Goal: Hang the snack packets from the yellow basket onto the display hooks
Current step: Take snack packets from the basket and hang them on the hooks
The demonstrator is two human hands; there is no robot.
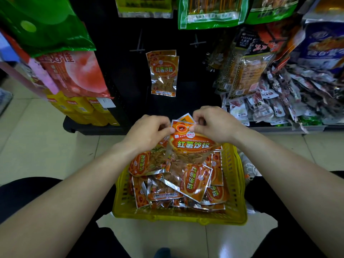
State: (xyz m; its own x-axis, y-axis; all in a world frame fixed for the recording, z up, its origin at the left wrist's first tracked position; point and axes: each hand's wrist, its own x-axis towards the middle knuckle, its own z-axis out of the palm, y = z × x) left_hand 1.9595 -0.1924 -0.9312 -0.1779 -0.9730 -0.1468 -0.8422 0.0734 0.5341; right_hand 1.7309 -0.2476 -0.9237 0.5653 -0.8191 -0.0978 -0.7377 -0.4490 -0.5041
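1. Held at centre frame: an orange foil snack packet with a clear window (188, 144), raised just above the yellow slotted plastic basket (236, 185) in the lower middle, which is heaped with more orange packets (193, 181).
2. Left hand (149, 133) grip pressed on the packet's top left corner; right hand (214, 125) grip pinching the top right corner. A second packet's corner (187, 118) peeking out behind, so probably two held together; cannot tell for sure.
3. Already hung: a pair of matching orange packets (163, 75) on the black pegboard panel (119, 71), above centre. Bare black display hooks at (138, 47) and (197, 40), higher up.
4. Judged step: lining up the top edges before threading onto a hook.
5. Risks: 
   - hang hole missed or torn if pushed on crooked, since the header strip is thin foil;
   - rear packet slipping free and dropping to the basket or the tiled floor (37, 146) if the pinch shifts;
   - wrists brushing the loose pile of small silver and red snack packets (270, 107) at right and knocking some off the shelf.
6. Hard to make out: the hang hole itself, covered by fingers; hook tips, dark against the dark panel; the peg carrying the hung pair, hidden by them; goods at the top edge and at upper left, cut off by the frame.
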